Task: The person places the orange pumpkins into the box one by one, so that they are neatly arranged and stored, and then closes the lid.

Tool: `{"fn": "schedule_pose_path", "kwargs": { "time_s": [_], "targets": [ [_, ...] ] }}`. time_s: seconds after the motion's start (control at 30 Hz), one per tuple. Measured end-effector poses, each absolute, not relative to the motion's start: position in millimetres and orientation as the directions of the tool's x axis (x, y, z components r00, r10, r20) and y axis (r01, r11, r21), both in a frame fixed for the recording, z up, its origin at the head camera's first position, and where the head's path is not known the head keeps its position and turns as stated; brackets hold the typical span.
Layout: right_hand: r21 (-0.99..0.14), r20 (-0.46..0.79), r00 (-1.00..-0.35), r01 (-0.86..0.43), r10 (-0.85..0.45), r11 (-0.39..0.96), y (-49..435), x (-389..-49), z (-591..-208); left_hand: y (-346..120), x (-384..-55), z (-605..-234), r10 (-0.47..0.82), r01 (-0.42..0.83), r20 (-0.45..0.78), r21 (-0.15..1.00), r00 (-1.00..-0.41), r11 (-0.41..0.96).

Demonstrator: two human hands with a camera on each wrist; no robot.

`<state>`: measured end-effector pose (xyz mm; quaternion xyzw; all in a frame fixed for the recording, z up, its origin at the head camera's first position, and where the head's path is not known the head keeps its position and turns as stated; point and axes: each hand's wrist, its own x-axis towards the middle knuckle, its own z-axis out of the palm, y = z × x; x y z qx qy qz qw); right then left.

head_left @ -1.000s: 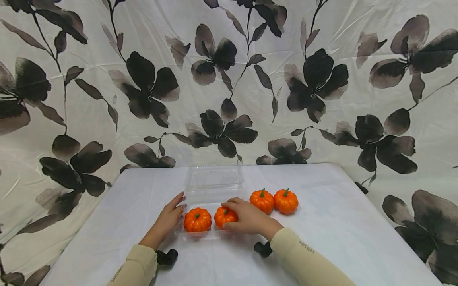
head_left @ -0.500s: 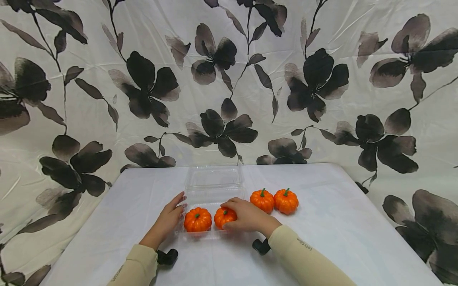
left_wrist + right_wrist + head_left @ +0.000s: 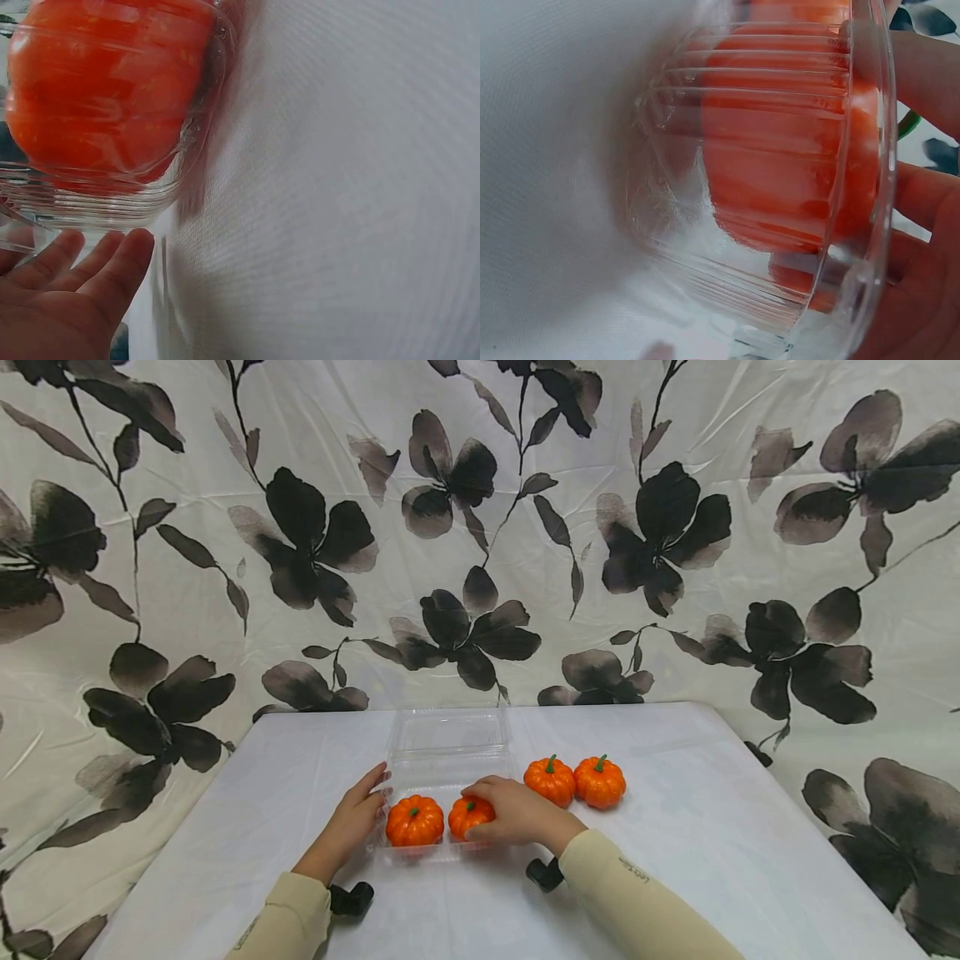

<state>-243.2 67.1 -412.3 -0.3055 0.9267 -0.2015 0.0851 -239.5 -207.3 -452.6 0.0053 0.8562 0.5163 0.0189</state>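
A clear plastic clamshell container (image 3: 450,766) lies unfolded on the table, its lid leaning back away from the person. In its left half sits a small orange pumpkin (image 3: 414,822) with a short green stem. My left hand (image 3: 351,820) rests against the container's left side; the left wrist view shows its fingers (image 3: 124,266) extended below the ribbed wall. With curled fingers and thumb, my right hand (image 3: 519,814) holds a second small pumpkin (image 3: 467,819) in the right half. The right wrist view shows this pumpkin (image 3: 772,172) through the clear wall, its far side hidden.
Two more small pumpkins, one (image 3: 550,782) touching the other (image 3: 600,782), stand on the table to the right of the container. White cloth covers the table (image 3: 675,860). A floral curtain (image 3: 480,527) hangs behind its back edge.
My right hand and the pumpkin it holds have shifted slightly to the left inside the container. My left hand stays in place.
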Motion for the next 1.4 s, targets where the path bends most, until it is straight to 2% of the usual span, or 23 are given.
{"fn": "schedule_pose_path", "kwargs": {
  "time_s": [0.67, 1.13, 1.4],
  "targets": [
    [-0.445, -0.025, -0.798, -0.53, -0.602, 0.722, 70, -243, -411, -206, -242, -453, 0.031, -0.018, -0.038, 0.877, -0.999, 0.48],
    [-0.429, 0.013, -0.805, -0.54, -0.593, 0.724, 79, -238, -409, -206, -241, -453, 0.028, -0.03, -0.048, 0.883, -0.998, 0.469],
    [-0.449, 0.075, -0.799, -0.561, -0.596, 0.696, 87, -233, -406, -207, -240, -452, 0.025, -0.043, -0.062, 0.886, -0.998, 0.461]
  ]
}}
